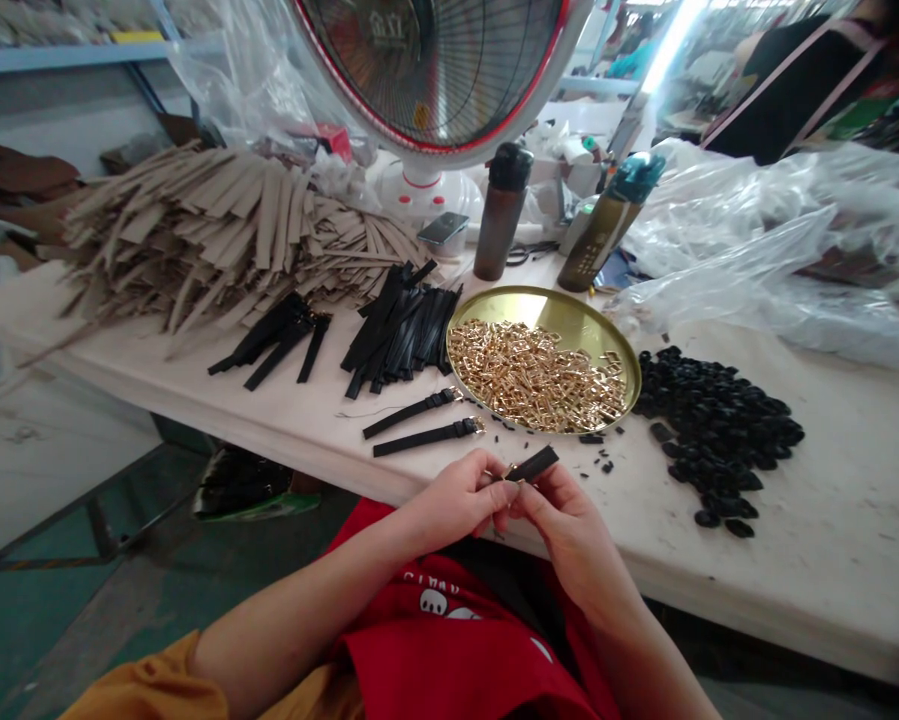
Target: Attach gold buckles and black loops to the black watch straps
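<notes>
My left hand [468,498] and my right hand [561,510] meet at the table's front edge, fingers pinched on a short black strap [533,464]. A bit of gold buckle shows on the strap between my fingertips; its lower part is hidden by them. Just beyond lie two black straps with gold buckles, one [411,413] behind the other [428,437]. A round gold tray [584,318] holds a heap of small gold buckles [531,370]. To its left is a pile of plain black straps [404,335]. Small black loops [726,425] are heaped on the right.
A big pile of beige strips [201,225] covers the back left, near a few buckled black straps [280,330]. Behind the tray stand a dark bottle [503,210], a tilted olive bottle [599,235] and a fan [438,70]. Clear plastic sheeting [786,240] lies back right.
</notes>
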### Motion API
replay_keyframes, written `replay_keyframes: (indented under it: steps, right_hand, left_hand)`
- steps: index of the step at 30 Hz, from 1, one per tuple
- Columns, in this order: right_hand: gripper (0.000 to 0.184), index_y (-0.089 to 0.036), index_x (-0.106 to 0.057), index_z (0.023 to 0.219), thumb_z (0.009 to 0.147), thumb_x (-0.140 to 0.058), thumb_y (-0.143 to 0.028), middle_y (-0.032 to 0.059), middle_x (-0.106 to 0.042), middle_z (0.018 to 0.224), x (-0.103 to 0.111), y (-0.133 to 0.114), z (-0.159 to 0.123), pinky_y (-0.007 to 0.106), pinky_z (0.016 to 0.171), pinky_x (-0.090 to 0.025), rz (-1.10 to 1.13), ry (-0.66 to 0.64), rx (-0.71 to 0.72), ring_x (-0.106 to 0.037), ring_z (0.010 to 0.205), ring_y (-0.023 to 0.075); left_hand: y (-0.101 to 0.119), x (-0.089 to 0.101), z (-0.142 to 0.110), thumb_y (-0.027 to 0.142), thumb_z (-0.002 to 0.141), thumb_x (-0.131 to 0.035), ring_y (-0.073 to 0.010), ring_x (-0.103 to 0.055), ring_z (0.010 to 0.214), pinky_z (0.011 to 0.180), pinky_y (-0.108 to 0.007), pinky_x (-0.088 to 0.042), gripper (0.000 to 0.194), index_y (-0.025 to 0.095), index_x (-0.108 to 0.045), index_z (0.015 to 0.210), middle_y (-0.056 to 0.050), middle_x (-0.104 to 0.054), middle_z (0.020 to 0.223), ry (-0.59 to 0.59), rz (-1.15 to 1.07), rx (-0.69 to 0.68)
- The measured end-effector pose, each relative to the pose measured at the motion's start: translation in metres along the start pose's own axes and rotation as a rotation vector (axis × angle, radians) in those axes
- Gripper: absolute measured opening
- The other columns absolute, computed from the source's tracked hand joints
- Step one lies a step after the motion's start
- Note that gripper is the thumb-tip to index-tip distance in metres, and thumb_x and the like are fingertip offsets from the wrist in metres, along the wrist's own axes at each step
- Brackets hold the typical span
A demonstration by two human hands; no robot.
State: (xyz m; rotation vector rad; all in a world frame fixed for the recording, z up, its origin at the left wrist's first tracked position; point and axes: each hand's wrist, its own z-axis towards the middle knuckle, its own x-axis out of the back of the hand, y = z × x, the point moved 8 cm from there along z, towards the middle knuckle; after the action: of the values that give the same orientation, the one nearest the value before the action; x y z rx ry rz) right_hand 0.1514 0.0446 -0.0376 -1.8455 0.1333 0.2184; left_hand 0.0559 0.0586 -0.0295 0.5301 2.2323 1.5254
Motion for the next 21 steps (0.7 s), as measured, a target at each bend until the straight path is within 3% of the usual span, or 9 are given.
replay_keyframes:
  steps: [4,10,14,17,19,21]
  right_hand:
    - [0.021,-0.020,-0.056,0.086,0.074,-0.061,-0.036,-0.0002,-0.059,0.075,-0.001,0.001,0.000,0.029,0.067,-0.043,-0.038,-0.009,-0.004,-0.053,0.068,0.0141]
    - [0.017,-0.020,-0.055,0.079,0.080,-0.052,-0.037,-0.0016,-0.056,0.064,0.003,-0.005,0.000,0.028,0.061,-0.043,-0.127,0.108,0.072,-0.052,0.060,0.0134]
    - [0.010,-0.022,-0.056,0.077,0.079,-0.053,-0.031,0.0027,-0.057,0.077,0.010,-0.020,-0.008,0.033,0.070,-0.042,-0.440,0.264,0.334,-0.053,0.074,0.0180]
    - [0.004,-0.023,-0.058,0.077,0.077,-0.056,-0.026,0.0053,-0.057,0.083,0.006,-0.031,-0.013,0.034,0.077,-0.040,-0.640,0.271,0.495,-0.052,0.084,0.0204]
    - [0.005,-0.022,-0.057,0.076,0.077,-0.054,-0.026,0.0036,-0.057,0.077,0.007,-0.030,-0.009,0.033,0.071,-0.042,-0.636,0.231,0.427,-0.053,0.076,0.0188]
    - [0.007,-0.022,-0.054,0.074,0.077,-0.053,-0.028,0.0006,-0.056,0.069,0.010,-0.023,-0.002,0.029,0.062,-0.042,-0.530,0.186,0.272,-0.051,0.065,0.0158]
  left_hand:
    - [0.001,0.000,-0.001,0.031,0.080,-0.048,-0.0034,-0.036,0.038,0.037,-0.014,-0.026,0.017,0.016,-0.040,0.079,0.007,-0.048,0.053,-0.014,-0.033,0.013]
    - [0.000,0.001,0.002,0.031,0.079,-0.045,-0.0033,-0.033,0.037,0.036,-0.014,-0.023,0.015,0.017,-0.039,0.078,0.008,-0.046,0.050,0.021,-0.070,0.015]
    - [-0.008,0.001,0.005,0.034,0.080,-0.043,-0.0040,-0.036,0.037,0.037,-0.015,-0.026,0.016,0.018,-0.039,0.078,0.007,-0.049,0.054,0.075,-0.010,0.028]
    - [-0.006,0.004,0.003,0.032,0.080,-0.043,-0.0060,-0.041,0.042,0.042,-0.017,-0.032,0.015,0.018,-0.040,0.077,0.007,-0.046,0.053,0.118,0.102,-0.003]
    - [-0.001,0.006,0.000,0.031,0.080,-0.044,-0.0068,-0.041,0.043,0.044,-0.018,-0.033,0.015,0.018,-0.040,0.075,0.008,-0.043,0.050,0.125,0.168,-0.032]
    - [0.004,0.006,-0.001,0.035,0.079,-0.047,-0.0068,-0.039,0.043,0.043,-0.018,-0.031,0.019,0.018,-0.040,0.073,0.009,-0.041,0.049,0.094,0.198,-0.033]
